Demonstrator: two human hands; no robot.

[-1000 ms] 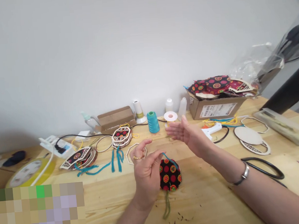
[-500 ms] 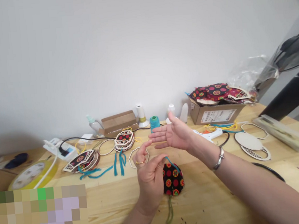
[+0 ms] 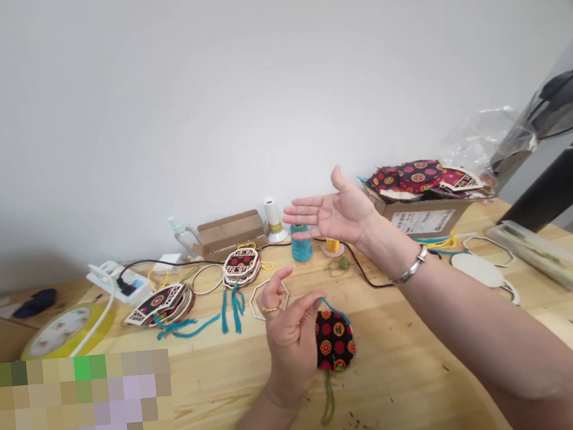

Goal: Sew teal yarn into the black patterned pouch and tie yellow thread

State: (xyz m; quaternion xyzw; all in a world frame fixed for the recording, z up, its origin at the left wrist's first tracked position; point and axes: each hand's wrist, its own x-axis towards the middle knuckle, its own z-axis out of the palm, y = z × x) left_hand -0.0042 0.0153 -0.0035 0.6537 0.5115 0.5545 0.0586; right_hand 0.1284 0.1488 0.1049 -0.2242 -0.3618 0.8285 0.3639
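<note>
My left hand [image 3: 294, 331] pinches a blue cord loop at the top of a small rounded pouch-like piece of black fabric [image 3: 335, 340] with red flower patterns. A green cord [image 3: 327, 399] dangles from its bottom edge. Higher up and to the right, my right hand [image 3: 331, 214] is spread with the palm showing and nothing in it. Its fingers overlap the view of a blue thread cone [image 3: 300, 246]. A silver bracelet is on the right wrist.
Patterned octagonal pieces [image 3: 241, 267] and fan-shaped pieces [image 3: 161, 305] lie at the left. A cardboard box [image 3: 425, 219] of fabric stands back right. Also in view are a power strip [image 3: 122, 286], a yellow tape roll [image 3: 68, 331], a yellow spool [image 3: 332, 245] and a clear tray [image 3: 551, 255].
My right hand has moved up and slightly right, uncovering the yellow spool; its forearm now hides the white tool. My left hand still holds the cord loop. The view has shifted slightly.
</note>
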